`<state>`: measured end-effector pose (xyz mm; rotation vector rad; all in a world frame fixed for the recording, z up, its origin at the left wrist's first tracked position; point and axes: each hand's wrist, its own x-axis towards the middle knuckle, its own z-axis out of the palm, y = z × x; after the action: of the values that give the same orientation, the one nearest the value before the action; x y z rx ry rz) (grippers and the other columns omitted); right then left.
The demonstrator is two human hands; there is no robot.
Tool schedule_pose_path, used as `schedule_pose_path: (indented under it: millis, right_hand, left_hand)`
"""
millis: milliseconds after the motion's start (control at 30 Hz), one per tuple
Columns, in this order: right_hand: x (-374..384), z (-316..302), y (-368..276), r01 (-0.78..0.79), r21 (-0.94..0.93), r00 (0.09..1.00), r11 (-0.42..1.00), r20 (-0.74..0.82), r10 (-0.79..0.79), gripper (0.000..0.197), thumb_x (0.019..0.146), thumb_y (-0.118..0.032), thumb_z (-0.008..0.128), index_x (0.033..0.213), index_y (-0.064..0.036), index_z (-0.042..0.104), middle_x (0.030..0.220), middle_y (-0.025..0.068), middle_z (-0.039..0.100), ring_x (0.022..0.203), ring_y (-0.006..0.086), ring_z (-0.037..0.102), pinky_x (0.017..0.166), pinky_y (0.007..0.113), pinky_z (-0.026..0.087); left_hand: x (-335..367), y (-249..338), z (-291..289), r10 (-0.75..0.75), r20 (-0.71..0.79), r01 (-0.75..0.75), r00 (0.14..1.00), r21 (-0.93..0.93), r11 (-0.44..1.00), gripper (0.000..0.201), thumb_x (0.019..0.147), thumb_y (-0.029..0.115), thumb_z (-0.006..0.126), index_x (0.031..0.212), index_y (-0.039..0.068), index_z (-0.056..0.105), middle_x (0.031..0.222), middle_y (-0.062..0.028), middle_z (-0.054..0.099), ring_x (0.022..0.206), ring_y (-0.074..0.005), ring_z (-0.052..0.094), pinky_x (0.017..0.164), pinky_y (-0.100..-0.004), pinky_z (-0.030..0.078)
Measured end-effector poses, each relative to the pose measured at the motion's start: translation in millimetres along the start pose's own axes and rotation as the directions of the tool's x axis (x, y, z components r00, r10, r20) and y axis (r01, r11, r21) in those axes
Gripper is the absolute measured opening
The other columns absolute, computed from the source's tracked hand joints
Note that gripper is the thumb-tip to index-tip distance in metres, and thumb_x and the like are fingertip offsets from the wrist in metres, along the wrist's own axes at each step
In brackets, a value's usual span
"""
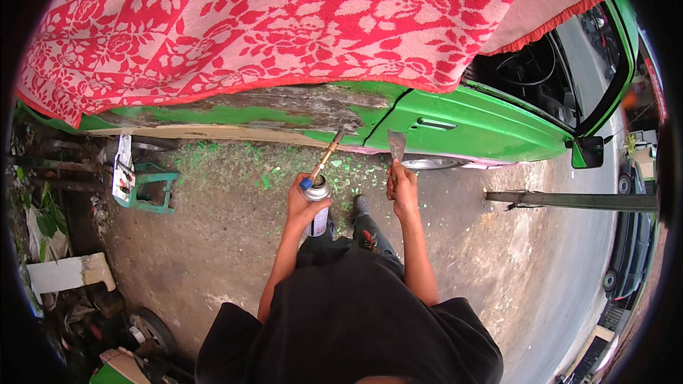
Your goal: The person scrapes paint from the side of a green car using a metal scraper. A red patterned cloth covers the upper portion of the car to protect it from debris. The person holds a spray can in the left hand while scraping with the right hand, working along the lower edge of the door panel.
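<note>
My left hand [302, 204] is wrapped round a gas torch: a canister [318, 219] with a blue knob and a brass nozzle [330, 153]. The nozzle's tip reaches up to the scraped, grey-brown strip on the side of a green car [455, 131]. No flame can be made out. My right hand [403, 190] grips the handle of a scraper [397, 145], its flat metal blade pointing up near the edge of the car's door. Along the worked strip, bare and dark patches [284, 105] alternate with leftover green paint.
A red and pink floral blanket [284, 21] drapes over the car. Green paint flakes [267, 181] litter the ground below. At left stands a green plastic stool [153, 188] with things on it. A metal post [569, 201] juts in at right; parked cars [627, 242] line the road beyond.
</note>
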<state>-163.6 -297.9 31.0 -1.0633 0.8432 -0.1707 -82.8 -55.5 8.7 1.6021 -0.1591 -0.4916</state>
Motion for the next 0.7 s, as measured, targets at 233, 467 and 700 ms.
schedule_pose_path:
  millis: [233,467,700]
  right_hand:
    - [6.4,-8.5,-5.6,0.007,-0.023,1.0,1.0,-0.024,-0.007,0.038,0.1,-0.041,0.055,0.083,-0.0078,0.055,0.052,-0.0036,0.039,0.039,0.0055,0.027,0.039,0.026,0.015]
    - [24.2,16.2,-7.6,0.171,0.078,0.981,0.982,0.078,-0.177,0.035,0.102,-0.039,0.045,0.089,-0.0075,0.054,0.056,-0.0025,0.041,0.041,0.0059,0.026,0.039,0.026,0.017]
    - [48.9,24.5,-12.9,0.27,0.136,0.947,0.953,0.14,-0.288,0.03,0.101,-0.034,0.04,0.093,-0.0077,0.053,0.061,-0.0013,0.043,0.042,0.0056,0.027,0.039,0.023,0.02]
  left_hand:
    - [11.6,15.7,12.0,0.024,0.005,-0.024,1.0,-0.008,1.0,0.054,0.058,0.01,0.084,0.101,0.006,0.052,0.089,-0.0014,0.062,0.082,-0.0106,0.059,0.076,-0.0281,0.049]
    - [32.1,24.9,24.0,0.048,0.009,-0.048,0.999,-0.033,0.998,0.055,0.057,0.011,0.084,0.101,0.005,0.051,0.088,-0.0015,0.061,0.08,-0.0102,0.058,0.074,-0.0283,0.049]
    - [51.3,31.1,23.6,0.075,-0.001,-0.075,0.997,0.067,0.995,0.051,0.058,0.013,0.083,0.098,0.006,0.052,0.087,-0.0015,0.06,0.081,-0.0108,0.057,0.075,-0.0277,0.048]
